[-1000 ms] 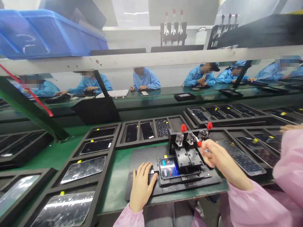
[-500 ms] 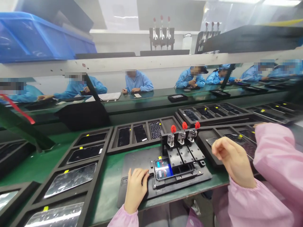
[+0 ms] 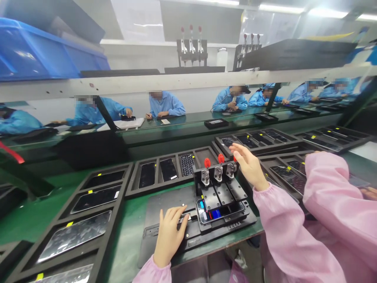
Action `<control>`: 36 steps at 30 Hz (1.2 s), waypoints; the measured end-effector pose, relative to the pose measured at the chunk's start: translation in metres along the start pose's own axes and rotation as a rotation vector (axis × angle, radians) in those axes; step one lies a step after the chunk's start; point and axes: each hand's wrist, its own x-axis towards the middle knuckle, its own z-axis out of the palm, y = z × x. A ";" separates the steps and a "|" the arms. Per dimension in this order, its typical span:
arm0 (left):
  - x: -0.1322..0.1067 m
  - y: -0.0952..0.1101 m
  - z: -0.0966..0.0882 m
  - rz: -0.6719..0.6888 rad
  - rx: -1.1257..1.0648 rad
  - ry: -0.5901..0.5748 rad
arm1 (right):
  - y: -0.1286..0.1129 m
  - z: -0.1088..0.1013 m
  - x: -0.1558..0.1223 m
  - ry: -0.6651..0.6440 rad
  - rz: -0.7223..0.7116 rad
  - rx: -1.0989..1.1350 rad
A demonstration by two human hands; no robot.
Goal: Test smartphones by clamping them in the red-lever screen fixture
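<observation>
Black clamp fixture (image 3: 225,195) with upright red-tipped levers (image 3: 220,158), between left hand (image 3: 171,235) and right hand (image 3: 249,167); phone (image 3: 208,214), face-up, screen lit, partly covered, right of the left hand.

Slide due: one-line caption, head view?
Lit screen in a black clamp fixture, left hand at its left side, right hand by its red knobs.

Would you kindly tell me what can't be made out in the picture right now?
Lit phone: in the head view, the clamp plates cover part of its screen.
Rightmost red knob: partly behind the right hand, head view.
Front lettering: too small to read, head view.
Lower-left phone: cut off by the head view's bottom edge.
</observation>
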 end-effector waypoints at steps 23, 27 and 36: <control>-0.013 -0.007 -0.012 -0.005 0.001 0.021 | 0.067 0.006 -0.115 -0.274 -0.225 -0.932; -0.009 0.010 -0.007 0.032 -0.018 -0.081 | 0.062 0.004 -0.119 -0.228 -0.183 -0.802; 0.014 0.033 0.012 0.085 0.023 -0.196 | 0.036 -0.002 -0.167 0.202 -0.243 -0.355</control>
